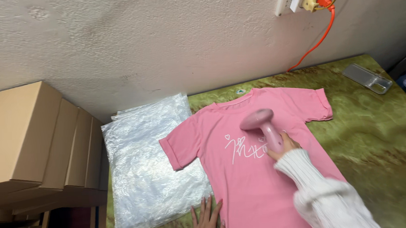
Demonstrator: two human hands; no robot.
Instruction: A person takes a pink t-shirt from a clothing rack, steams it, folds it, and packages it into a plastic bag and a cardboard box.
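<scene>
Head view: right hand (285,146) grip closed around pink steamer (263,127), left hand (208,218) flat on pink shirt (257,180) beside clear bags (145,163).

Matt pink cloth T-shirt (262,180), smooth plastic steamer (263,124), glossy crinkled plastic bags (145,168), matt cardboard boxes (23,137).

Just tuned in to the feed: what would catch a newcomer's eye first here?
The pink T-shirt spread flat on the green patterned table, at centre. The right hand holds a pink handheld steamer over its chest, and the left hand rests at the shirt's lower edge. A stack of clear plastic bags lies left.
</scene>
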